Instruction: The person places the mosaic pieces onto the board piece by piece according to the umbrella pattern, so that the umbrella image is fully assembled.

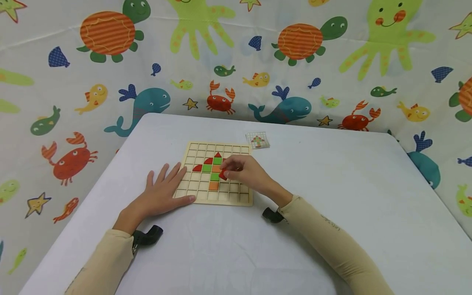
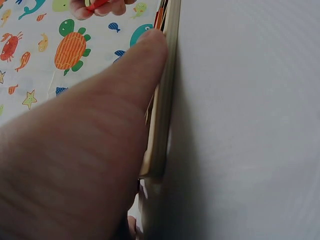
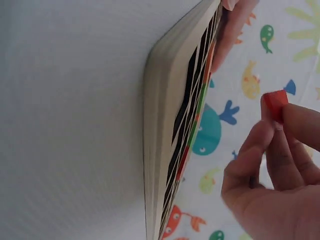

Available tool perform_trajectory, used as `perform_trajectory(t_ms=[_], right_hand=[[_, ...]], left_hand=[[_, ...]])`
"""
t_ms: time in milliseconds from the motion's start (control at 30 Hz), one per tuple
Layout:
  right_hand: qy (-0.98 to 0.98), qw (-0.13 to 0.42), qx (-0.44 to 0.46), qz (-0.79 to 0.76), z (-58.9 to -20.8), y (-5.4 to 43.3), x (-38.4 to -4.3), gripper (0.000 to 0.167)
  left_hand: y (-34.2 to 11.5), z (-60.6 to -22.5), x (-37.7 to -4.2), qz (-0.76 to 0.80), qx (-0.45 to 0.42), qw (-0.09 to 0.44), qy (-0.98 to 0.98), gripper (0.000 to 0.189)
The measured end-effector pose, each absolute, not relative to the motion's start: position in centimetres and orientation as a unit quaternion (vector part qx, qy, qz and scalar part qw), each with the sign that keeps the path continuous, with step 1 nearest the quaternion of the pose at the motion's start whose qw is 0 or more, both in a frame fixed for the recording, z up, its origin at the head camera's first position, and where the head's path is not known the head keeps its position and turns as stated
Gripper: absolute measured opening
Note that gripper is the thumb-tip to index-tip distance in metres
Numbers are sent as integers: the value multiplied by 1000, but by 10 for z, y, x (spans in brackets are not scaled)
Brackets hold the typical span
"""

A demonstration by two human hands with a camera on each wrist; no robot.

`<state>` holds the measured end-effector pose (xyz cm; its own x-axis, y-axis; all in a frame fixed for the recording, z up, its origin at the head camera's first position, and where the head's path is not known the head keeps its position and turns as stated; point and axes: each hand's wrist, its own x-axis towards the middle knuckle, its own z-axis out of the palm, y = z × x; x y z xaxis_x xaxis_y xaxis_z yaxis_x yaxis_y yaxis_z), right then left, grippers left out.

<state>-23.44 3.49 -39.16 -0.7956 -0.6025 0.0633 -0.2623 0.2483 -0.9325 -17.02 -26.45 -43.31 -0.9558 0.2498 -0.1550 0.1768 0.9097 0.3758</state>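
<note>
A wooden grid board [image 1: 236, 198] lies on the table, its squares partly filled with flat pieces. Among them are a red triangle [image 1: 218, 155], green squares [image 1: 206, 168], a lower orange square [image 1: 213, 186] and red rounded pieces [image 1: 197, 168]. My left hand [image 1: 162, 192] rests along the board's left edge, fingers spread and straight, thumb by the near edge. Between thumb and fingertips, my right hand [image 1: 245, 172] pinches a small red block [image 3: 275, 104] above the board, apart from its surface. Part of the board's right half is hidden by that hand.
Behind the board's far right corner lies a small stack of pattern cards [image 1: 258, 140]; the top one shows a coloured grid figure. The table wears a white cloth [image 1: 350, 184]. A cloth curtain [image 1: 236, 94] printed with sea animals hangs behind it.
</note>
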Motion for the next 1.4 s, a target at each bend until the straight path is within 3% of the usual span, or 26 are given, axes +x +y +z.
perform_trajectory(t_ms=[200, 567, 900, 1100, 1400], right_hand=[[754, 190, -269, -568, -396, 28, -229, 8], [764, 249, -227, -551, -390, 14, -221, 5], [768, 208, -216, -566, -359, 10, -216, 8], [805, 245, -216, -495, -377, 3, -218, 15], [849, 234, -254, -399, -393, -6, -216, 18]], left_hand=[[-265, -429, -169, 183, 112, 102, 971, 111], [-265, -428, -171, 187, 115, 105, 970, 110], [-263, -433, -174, 187, 116, 104, 970, 111], [-263, -431, -172, 192, 111, 107, 969, 111], [-264, -429, -170, 190, 109, 108, 970, 110]])
